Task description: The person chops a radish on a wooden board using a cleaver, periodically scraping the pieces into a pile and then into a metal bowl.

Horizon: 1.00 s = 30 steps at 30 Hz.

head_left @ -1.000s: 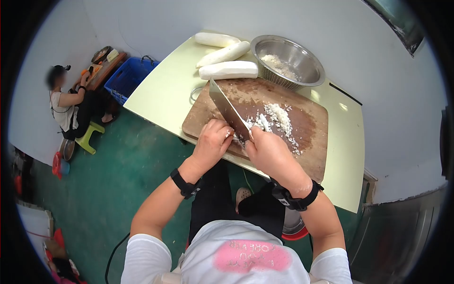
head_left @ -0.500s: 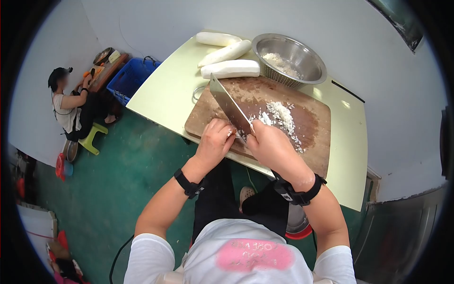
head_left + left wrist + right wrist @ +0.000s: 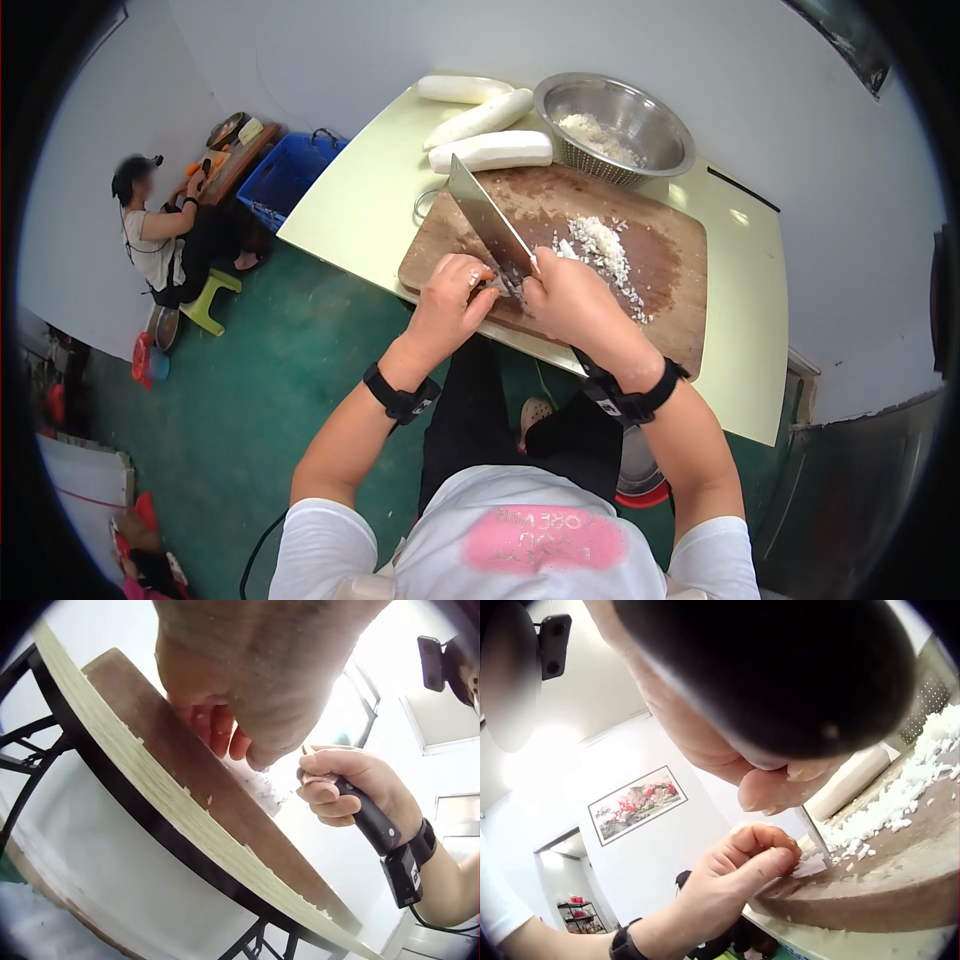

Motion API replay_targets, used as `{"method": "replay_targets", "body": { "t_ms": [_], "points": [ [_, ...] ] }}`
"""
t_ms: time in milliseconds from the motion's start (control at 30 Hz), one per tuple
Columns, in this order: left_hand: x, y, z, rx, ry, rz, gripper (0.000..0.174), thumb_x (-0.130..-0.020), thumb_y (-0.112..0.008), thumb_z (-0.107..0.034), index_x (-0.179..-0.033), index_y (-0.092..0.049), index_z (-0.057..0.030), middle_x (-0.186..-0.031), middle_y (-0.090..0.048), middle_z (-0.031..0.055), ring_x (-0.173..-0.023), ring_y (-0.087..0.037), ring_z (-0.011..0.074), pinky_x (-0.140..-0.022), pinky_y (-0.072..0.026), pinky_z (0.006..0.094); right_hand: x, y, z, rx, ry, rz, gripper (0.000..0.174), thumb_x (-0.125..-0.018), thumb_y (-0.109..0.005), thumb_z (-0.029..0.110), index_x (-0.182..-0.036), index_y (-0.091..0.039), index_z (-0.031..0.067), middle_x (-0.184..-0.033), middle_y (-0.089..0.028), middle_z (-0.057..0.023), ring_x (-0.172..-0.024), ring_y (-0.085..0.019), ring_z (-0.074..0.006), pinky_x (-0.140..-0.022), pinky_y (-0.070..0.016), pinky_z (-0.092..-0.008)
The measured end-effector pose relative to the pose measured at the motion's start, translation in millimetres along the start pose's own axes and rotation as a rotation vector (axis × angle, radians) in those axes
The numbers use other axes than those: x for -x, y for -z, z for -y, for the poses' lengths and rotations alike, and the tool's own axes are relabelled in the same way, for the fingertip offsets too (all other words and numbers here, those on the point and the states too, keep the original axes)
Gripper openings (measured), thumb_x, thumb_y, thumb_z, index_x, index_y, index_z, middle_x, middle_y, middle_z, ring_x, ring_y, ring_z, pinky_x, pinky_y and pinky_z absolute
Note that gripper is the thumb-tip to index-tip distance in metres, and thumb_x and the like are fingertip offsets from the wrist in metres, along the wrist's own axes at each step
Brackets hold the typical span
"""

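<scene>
My right hand (image 3: 578, 298) grips the black handle (image 3: 367, 817) of a cleaver (image 3: 482, 208), its broad blade slanting toward the far left over the wooden cutting board (image 3: 440, 240). Close to the blade, my left hand (image 3: 450, 302) has curled fingers and holds down a piece of white radish (image 3: 810, 865) at the board's near edge. Beyond the blade lies a heap of finely chopped white radish (image 3: 603, 248), with loose bits scattered toward the right. The right wrist view shows the blade's edge standing beside the held piece.
Several peeled white radishes (image 3: 490, 151) lie behind the board. A metal colander (image 3: 660, 150) with chopped bits stands at the back, on the pale table (image 3: 345, 215). At far left, another person (image 3: 155, 235) sits on a green stool (image 3: 208, 300) near a blue crate (image 3: 290, 175).
The head view has shifted slightly, moving the whole table a little rightward in it. Both hands stay at the near edge with the cleaver by the left fingers; the blade has shifted only slightly.
</scene>
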<state>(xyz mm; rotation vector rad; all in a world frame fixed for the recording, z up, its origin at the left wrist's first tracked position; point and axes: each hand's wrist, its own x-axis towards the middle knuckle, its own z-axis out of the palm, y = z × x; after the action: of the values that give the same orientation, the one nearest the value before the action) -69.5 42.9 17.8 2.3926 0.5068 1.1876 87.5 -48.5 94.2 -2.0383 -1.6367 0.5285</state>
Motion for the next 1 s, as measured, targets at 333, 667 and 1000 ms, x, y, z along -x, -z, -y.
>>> {"method": "replay_targets", "body": {
  "t_ms": [333, 667, 1000],
  "points": [
    [4, -7, 8, -0.181, -0.080, 0.058, 0.015, -0.073, -0.071, -0.004, -0.085, -0.062, -0.0032, -0.089, -0.062, 0.0095, -0.088, -0.057, 0.0305, -0.079, -0.0468, 0.0409, -12, -19, 7, 0.072, 0.053, 0.006, 0.017, -0.086, -0.054, 0.014, -0.088, -0.057, -0.0028, -0.076, -0.065, -0.0259, -0.077, -0.064, -0.0441, -0.071, -0.0500, -0.0522],
    [7, -1, 10, -0.114, -0.014, 0.044, 0.013, -0.073, -0.070, -0.002, -0.082, -0.061, -0.0025, -0.087, -0.061, 0.0096, -0.087, -0.057, 0.0303, -0.078, -0.0472, 0.0409, 3, -6, 8, 0.064, 0.068, 0.046, 0.017, -0.087, -0.053, 0.014, -0.088, -0.057, -0.0028, -0.077, -0.064, -0.0265, -0.079, -0.064, -0.0445, -0.072, -0.0505, -0.0518],
    [7, 8, 10, -0.147, -0.003, 0.033, 0.014, -0.073, -0.071, -0.006, -0.083, -0.062, -0.0043, -0.087, -0.060, 0.0096, -0.087, -0.056, 0.0302, -0.077, -0.0452, 0.0415, -8, -6, 10, -0.028, 0.050, 0.048, 0.017, -0.088, -0.052, 0.014, -0.089, -0.057, -0.0022, -0.078, -0.065, -0.0255, -0.079, -0.064, -0.0442, -0.072, -0.0501, -0.0522]
  ]
}}
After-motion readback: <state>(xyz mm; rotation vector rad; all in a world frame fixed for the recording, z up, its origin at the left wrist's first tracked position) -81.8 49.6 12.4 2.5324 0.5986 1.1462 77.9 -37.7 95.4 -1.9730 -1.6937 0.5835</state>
